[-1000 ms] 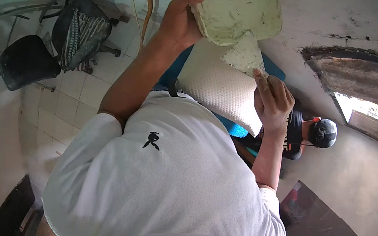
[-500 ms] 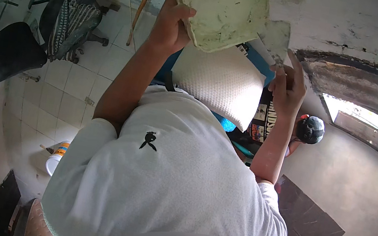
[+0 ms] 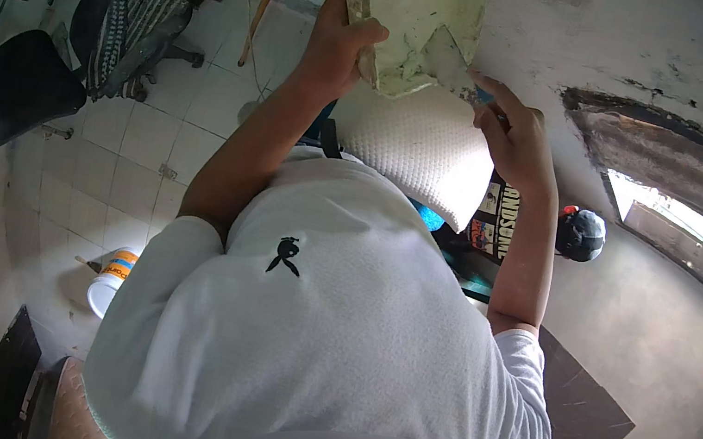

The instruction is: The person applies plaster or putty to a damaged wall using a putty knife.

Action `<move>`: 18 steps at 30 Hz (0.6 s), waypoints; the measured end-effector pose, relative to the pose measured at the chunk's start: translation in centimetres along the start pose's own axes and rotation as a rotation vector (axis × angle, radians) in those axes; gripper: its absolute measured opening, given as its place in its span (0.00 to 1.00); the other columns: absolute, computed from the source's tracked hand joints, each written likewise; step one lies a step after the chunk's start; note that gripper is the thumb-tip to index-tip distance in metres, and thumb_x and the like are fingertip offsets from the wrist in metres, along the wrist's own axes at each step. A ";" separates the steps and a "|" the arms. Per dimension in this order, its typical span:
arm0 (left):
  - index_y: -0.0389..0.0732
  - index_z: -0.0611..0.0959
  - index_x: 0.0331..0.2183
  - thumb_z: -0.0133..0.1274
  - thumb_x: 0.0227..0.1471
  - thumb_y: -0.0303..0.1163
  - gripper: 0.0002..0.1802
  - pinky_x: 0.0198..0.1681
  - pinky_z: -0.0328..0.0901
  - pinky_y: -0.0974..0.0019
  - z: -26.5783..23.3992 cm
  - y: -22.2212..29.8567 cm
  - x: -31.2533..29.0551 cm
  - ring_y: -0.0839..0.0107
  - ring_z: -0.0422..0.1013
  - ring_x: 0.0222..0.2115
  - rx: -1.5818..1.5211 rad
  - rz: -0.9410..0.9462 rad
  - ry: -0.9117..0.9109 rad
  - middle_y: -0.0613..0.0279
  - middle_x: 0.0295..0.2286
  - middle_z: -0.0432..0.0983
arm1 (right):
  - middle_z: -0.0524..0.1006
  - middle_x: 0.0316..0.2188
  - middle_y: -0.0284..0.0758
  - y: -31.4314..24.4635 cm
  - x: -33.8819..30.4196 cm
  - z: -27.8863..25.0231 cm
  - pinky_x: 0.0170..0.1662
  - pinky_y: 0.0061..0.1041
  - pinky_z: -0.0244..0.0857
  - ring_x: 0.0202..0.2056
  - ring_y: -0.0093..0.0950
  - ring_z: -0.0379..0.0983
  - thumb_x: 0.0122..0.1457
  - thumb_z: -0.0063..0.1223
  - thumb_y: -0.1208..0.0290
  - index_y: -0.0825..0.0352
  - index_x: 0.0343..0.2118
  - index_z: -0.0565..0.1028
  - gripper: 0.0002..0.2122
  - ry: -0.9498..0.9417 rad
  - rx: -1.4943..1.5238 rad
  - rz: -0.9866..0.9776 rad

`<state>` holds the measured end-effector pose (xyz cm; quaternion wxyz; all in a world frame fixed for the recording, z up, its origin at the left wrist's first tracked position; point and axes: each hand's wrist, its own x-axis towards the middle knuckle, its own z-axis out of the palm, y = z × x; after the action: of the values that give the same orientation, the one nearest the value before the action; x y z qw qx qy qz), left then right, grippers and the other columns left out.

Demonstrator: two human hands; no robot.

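Note:
A shallow pale yellow-green tray [image 3: 399, 2], stained and smeared, is raised in front of me near the wall. My left hand [image 3: 339, 48] is closed on its near left edge, thumb over the rim. In my right hand [image 3: 520, 141] is a putty knife, its wide blade [image 3: 445, 62] lying across the tray's near right corner. The right fingers pinch the knife close to the blade, with the index finger stretched along it. The handle is mostly hidden by the hand.
Below the tray lies a white quilted cushion [image 3: 416, 146]. A dark cap [image 3: 581, 234] shows beyond my right forearm. Two black chairs [image 3: 128, 20] stand at left, one draped with cloth. A white tub [image 3: 107, 280] sits on the tiled floor. At right is a bright wall opening [image 3: 684, 226].
The tray has tilted and shifted slightly, with its left side wall now showing. My right hand has moved left, bringing the putty knife's blade from beside the tray onto its corner.

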<state>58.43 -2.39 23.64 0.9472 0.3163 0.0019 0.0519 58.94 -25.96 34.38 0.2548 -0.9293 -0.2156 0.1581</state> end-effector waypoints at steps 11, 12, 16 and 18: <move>0.35 0.64 0.54 0.52 0.41 0.24 0.36 0.49 0.69 0.61 -1.9 -2.4 0.1 0.65 0.71 0.45 0.363 0.141 -0.016 0.54 0.44 0.70 | 0.77 0.22 0.33 -1.0 0.0 4.0 0.25 0.22 0.63 0.18 0.20 0.67 0.62 0.48 0.73 0.61 0.57 0.69 0.19 -0.168 0.375 0.175; 0.35 0.64 0.54 0.52 0.41 0.24 0.36 0.49 0.69 0.61 -2.0 -2.6 0.1 0.65 0.71 0.45 0.374 0.135 -0.026 0.54 0.44 0.70 | 0.75 0.21 0.31 -1.1 -0.1 4.1 0.22 0.20 0.60 0.16 0.17 0.64 0.63 0.48 0.72 0.62 0.57 0.68 0.19 -0.211 0.485 0.258; 0.35 0.63 0.54 0.52 0.41 0.23 0.36 0.49 0.68 0.62 -1.9 -3.5 0.3 0.65 0.71 0.45 0.284 -0.038 0.097 0.55 0.44 0.70 | 0.72 0.21 0.29 1.0 -0.9 6.0 0.15 0.16 0.54 0.13 0.14 0.58 0.65 0.46 0.71 0.64 0.59 0.65 0.20 -0.195 0.792 0.270; 0.35 0.63 0.54 0.52 0.41 0.22 0.36 0.49 0.68 0.62 -2.3 -4.1 0.1 0.66 0.71 0.44 0.317 -0.020 0.083 0.55 0.44 0.70 | 0.72 0.22 0.32 1.5 -1.5 6.8 0.14 0.16 0.52 0.12 0.15 0.58 0.65 0.46 0.69 0.65 0.59 0.64 0.20 -0.169 0.934 0.279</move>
<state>58.86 -4.26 19.36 0.8850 0.4594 0.0522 0.0542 55.40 -25.07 28.26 0.6021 -0.7197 -0.0153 0.3454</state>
